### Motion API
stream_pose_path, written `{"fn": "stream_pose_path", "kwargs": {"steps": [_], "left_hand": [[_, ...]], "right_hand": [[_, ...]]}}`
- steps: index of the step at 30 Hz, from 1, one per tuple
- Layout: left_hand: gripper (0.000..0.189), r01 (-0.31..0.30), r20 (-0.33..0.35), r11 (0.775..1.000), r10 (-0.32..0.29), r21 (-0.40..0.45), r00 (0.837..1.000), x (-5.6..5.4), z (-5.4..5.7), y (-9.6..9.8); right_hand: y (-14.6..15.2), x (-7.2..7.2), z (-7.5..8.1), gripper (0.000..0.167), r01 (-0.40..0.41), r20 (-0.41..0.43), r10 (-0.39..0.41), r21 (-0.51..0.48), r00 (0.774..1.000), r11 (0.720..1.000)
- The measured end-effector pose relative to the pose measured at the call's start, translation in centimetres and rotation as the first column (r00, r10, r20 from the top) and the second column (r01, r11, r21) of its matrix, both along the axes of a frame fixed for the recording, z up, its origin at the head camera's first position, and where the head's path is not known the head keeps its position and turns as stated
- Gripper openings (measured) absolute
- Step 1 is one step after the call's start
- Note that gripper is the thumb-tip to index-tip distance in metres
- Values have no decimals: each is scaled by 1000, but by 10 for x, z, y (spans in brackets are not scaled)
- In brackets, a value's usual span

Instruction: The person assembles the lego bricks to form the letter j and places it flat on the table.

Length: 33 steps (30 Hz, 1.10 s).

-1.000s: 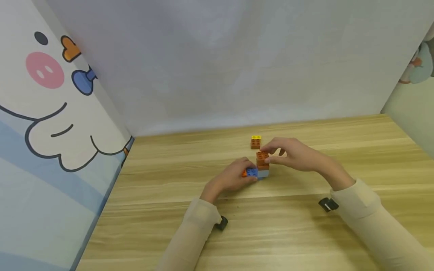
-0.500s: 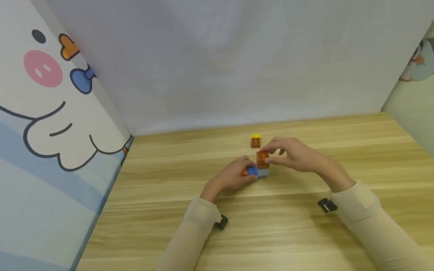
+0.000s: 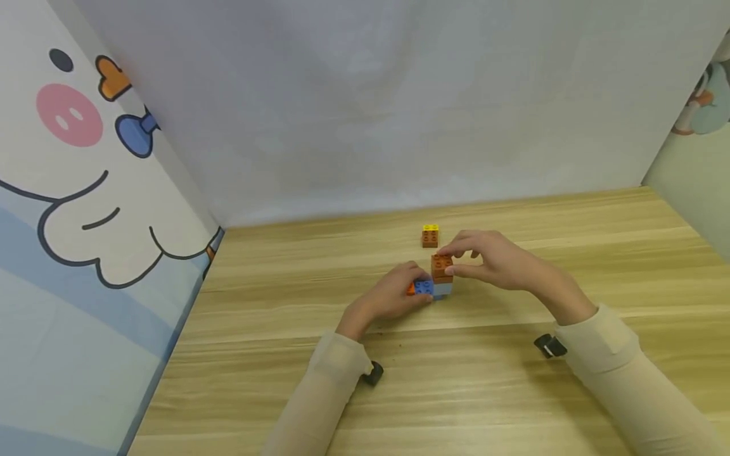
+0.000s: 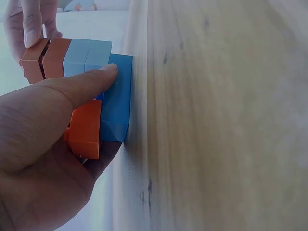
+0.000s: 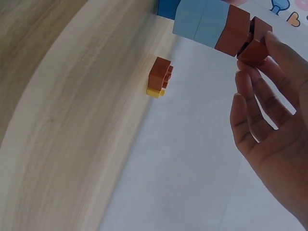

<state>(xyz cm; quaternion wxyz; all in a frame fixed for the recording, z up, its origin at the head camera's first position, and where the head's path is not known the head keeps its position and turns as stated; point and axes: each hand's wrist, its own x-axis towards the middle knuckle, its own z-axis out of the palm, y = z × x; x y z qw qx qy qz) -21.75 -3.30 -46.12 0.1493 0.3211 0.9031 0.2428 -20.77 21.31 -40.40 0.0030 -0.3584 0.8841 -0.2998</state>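
Observation:
My left hand (image 3: 390,294) grips a toy-brick build low down, thumb along its near side and fingers behind. At its bottom lies a long blue brick (image 4: 118,91), with an orange brick (image 4: 86,132) on the end within my palm. Two light blue bricks (image 5: 201,21) rise from the other end, topped by a brown brick (image 5: 234,31). Between thumb and fingertips, my right hand (image 3: 499,261) pinches another brown brick (image 5: 257,43) on the tower's top. It sits slightly tilted, and a narrow dark gap shows beneath it in both wrist views.
Behind the tower, a brown brick (image 3: 430,240) and a yellow brick (image 3: 430,227) sit together on the wooden table (image 3: 285,266). A pale curtain (image 3: 365,114) hangs along the table's back edge, and a cartoon-printed panel (image 3: 74,190) stands at the left.
Both hands keep their holds on the bricks with hardly any movement. The head view has shifted very slightly.

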Motion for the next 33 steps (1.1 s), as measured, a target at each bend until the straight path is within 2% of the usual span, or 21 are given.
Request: {"fn": "stream_pose_path", "kwargs": {"steps": [7, 16, 23, 33], "left_hand": [[40, 3, 0, 1000, -3, -2, 1000, 1, 2, 1], [40, 2, -5, 1000, -3, -14, 1000, 0, 2, 2], [39, 10, 1, 1000, -10, -8, 1000, 0, 3, 2], [41, 24, 8, 1000, -24, -13, 1000, -3, 2, -1]], "right_hand": [[0, 1, 0, 31, -13, -31, 13, 1, 999, 1000], [-1, 2, 0, 32, 0, 6, 0, 8, 1000, 1000], [-1, 1, 2, 32, 11, 1, -11, 30, 1000, 999], [0, -5, 5, 29, 0, 49, -2, 51, 999, 999]]}}
